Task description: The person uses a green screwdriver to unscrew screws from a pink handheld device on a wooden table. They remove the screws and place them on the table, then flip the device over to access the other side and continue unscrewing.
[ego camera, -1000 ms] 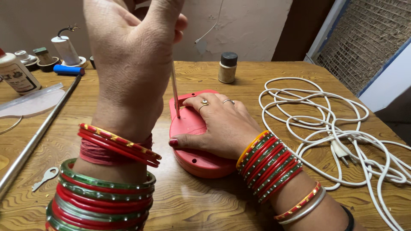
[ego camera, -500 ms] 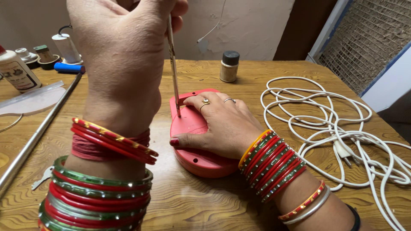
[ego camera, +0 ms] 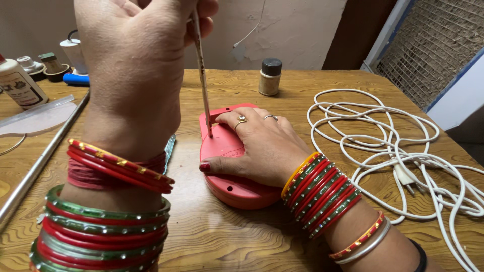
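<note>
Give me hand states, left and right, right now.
Left hand: closed, gripping a thin screwdriver upright, tip on the red casing.
Right hand: open, pressed flat on the casing.

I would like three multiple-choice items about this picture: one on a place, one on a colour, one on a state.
1. Where does the small dark-capped bottle stand?
A. behind the red casing
B. on the white cable
C. in the right hand

2. What colour is the coiled cable?
A. black
B. white
C. red

3. How does the thin tool in the left hand stand?
A. flat on the table
B. nearly upright, tip on the casing
C. inside the bottle

Answers: 1 A, it stands farther back on the table; 2 B, the loops are white; 3 B, the shaft points down.
</note>
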